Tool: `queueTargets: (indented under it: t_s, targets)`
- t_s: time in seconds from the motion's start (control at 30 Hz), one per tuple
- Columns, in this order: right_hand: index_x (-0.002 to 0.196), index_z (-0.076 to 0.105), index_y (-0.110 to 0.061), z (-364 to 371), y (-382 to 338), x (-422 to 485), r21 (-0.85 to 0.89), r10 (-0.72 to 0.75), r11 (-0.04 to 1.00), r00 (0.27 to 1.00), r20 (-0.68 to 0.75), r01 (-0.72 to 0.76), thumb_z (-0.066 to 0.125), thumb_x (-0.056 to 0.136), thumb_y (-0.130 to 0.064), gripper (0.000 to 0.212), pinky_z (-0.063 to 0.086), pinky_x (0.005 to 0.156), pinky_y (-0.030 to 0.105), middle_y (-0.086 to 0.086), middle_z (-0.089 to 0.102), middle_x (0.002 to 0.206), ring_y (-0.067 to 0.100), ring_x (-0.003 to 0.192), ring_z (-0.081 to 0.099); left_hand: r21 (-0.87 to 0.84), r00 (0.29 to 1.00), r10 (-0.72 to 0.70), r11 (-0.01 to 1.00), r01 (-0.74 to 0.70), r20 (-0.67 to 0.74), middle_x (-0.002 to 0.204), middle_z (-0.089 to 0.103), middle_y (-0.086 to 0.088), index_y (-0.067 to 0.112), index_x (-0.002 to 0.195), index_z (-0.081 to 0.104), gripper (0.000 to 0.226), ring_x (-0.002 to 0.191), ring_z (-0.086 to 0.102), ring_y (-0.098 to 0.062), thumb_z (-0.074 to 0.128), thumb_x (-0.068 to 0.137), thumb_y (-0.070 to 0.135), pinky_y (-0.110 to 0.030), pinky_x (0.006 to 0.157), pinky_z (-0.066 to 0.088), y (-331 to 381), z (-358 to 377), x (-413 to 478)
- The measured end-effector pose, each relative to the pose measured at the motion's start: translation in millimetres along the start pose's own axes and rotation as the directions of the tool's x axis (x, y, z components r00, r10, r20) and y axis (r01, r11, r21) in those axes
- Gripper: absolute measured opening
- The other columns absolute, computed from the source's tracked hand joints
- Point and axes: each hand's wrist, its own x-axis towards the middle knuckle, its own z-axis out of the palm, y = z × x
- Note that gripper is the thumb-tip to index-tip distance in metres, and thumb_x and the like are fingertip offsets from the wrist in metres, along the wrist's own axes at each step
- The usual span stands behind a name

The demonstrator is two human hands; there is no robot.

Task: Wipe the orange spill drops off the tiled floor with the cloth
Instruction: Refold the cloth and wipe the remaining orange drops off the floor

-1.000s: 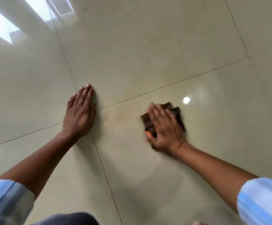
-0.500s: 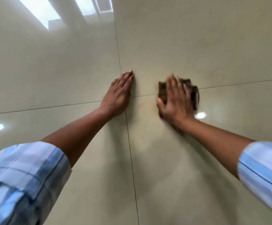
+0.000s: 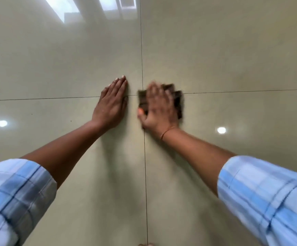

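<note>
Glossy beige tiled floor (image 3: pixel 215 50) fills the view. Left hand (image 3: pixel 111 105) lies flat on it, fingers straight and together. Just beside it, right hand (image 3: pixel 159 108), blurred, presses flat fingers onto the dark brown cloth (image 3: pixel 178 102) where the grout lines cross.

Left sleeve (image 3: pixel 16 196) and right sleeve (image 3: pixel 268 197): light-blue plaid, rolled up; thin thread bracelet (image 3: pixel 167 131) behind right hand (image 3: pixel 160 107).

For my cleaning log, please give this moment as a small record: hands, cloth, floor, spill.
left hand: flat on the floor, holding nothing
right hand: pressed flat on the cloth, blurred
cloth: dark brown, lying where the grout lines cross
floor: glossy beige tiles
orange drops: none visible
</note>
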Motion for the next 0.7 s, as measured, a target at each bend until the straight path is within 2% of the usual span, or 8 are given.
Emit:
queueTargets:
  t_s: [0.1, 0.17, 0.27, 0.33, 0.43, 0.53, 0.63, 0.7]
  targets:
    - [0.149, 0.032, -0.005, 0, 3, -80, -0.012, -0.329, 0.942, 0.928, 0.174, 0.336, 0.043, 0.085, -0.050, 0.079, 0.016, 0.119, 0.042, 0.012, 0.028, 0.158, 0.023, 0.147, 0.022, 0.010, 1.000, 0.004, 1.000, -0.004, 0.007, 0.159, 0.018, -0.006, 0.010, 0.152, 0.021, 0.057, 0.146, 0.015, -0.020, 0.024, 0.099, 0.032, -0.035, 0.116, 0.011, 1, -2, 0]
    - [0.148, 0.036, -0.005, -9, 46, -86, -0.026, -0.384, 0.920, 0.910, 0.157, 0.392, 0.042, 0.084, -0.050, 0.079, 0.020, 0.116, 0.043, 0.013, 0.032, 0.155, 0.025, 0.144, 0.029, 0.009, 1.000, -0.007, 1.000, 0.007, 0.001, 0.159, 0.018, -0.007, 0.009, 0.151, 0.021, 0.059, 0.146, 0.015, -0.022, 0.024, 0.098, 0.033, -0.036, 0.116, 0.010, 3, -2, 0]
    - [0.148, 0.033, -0.003, -26, 95, -12, -0.043, -0.053, 0.998, 0.998, 0.046, 0.055, 0.034, 0.084, -0.052, 0.080, 0.015, 0.116, 0.042, 0.017, 0.032, 0.155, 0.030, 0.143, 0.031, -0.012, 0.998, -0.060, 0.998, 0.059, -0.034, 0.158, 0.021, -0.011, 0.005, 0.149, 0.024, 0.061, 0.146, 0.016, -0.026, 0.027, 0.096, 0.033, -0.036, 0.115, 0.008, 17, -1, 4]
    - [0.152, 0.023, -0.007, -36, 114, 18, -0.022, 0.170, 0.985, 0.985, -0.023, -0.171, 0.026, 0.085, -0.056, 0.083, 0.009, 0.118, 0.041, 0.012, 0.022, 0.160, 0.025, 0.148, 0.018, -0.025, 0.999, 0.011, 1.000, -0.012, -0.050, 0.158, 0.021, -0.012, 0.005, 0.149, 0.025, 0.060, 0.146, 0.016, -0.027, 0.029, 0.096, 0.032, -0.037, 0.115, 0.008, 45, 4, 18]
    - [0.152, 0.024, -0.008, -36, 134, -32, -0.050, 0.164, 0.985, 0.985, -0.050, -0.166, 0.031, 0.088, -0.053, 0.079, 0.011, 0.119, 0.041, 0.011, 0.021, 0.160, 0.024, 0.148, 0.017, -0.079, 0.980, 0.195, 0.978, -0.191, 0.040, 0.160, 0.015, -0.009, 0.007, 0.151, 0.020, 0.060, 0.147, 0.010, -0.022, 0.026, 0.097, 0.034, -0.037, 0.117, 0.005, 106, 13, 49]
    - [0.152, 0.025, -0.009, -46, 174, -62, -0.084, 0.129, 0.988, 0.992, -0.015, -0.130, 0.031, 0.087, -0.053, 0.079, 0.013, 0.118, 0.041, 0.011, 0.021, 0.160, 0.024, 0.148, 0.018, -0.132, 0.957, 0.267, 0.959, -0.252, 0.113, 0.160, 0.013, -0.009, 0.007, 0.151, 0.018, 0.061, 0.148, 0.008, -0.022, 0.024, 0.097, 0.036, -0.038, 0.119, 0.006, 152, 25, 68]
    - [0.153, 0.023, -0.010, -64, 209, -12, -0.041, 0.358, 0.931, 0.930, -0.089, -0.362, 0.023, 0.084, -0.059, 0.084, 0.008, 0.118, 0.042, 0.010, 0.018, 0.161, 0.023, 0.149, 0.013, -0.075, 0.954, 0.289, 0.956, -0.283, 0.080, 0.157, 0.023, -0.011, 0.004, 0.149, 0.026, 0.061, 0.146, 0.017, -0.025, 0.032, 0.098, 0.038, -0.042, 0.118, 0.011, 165, 39, 69]
    - [0.152, 0.023, -0.010, -63, 213, 1, -0.023, 0.416, 0.906, 0.898, -0.145, -0.423, 0.022, 0.085, -0.059, 0.083, 0.008, 0.118, 0.041, 0.010, 0.019, 0.161, 0.023, 0.149, 0.013, -0.041, 0.954, 0.297, 0.954, -0.296, 0.036, 0.156, 0.027, -0.012, 0.004, 0.147, 0.029, 0.060, 0.145, 0.020, -0.026, 0.034, 0.098, 0.038, -0.043, 0.117, 0.013, 162, 47, 72]
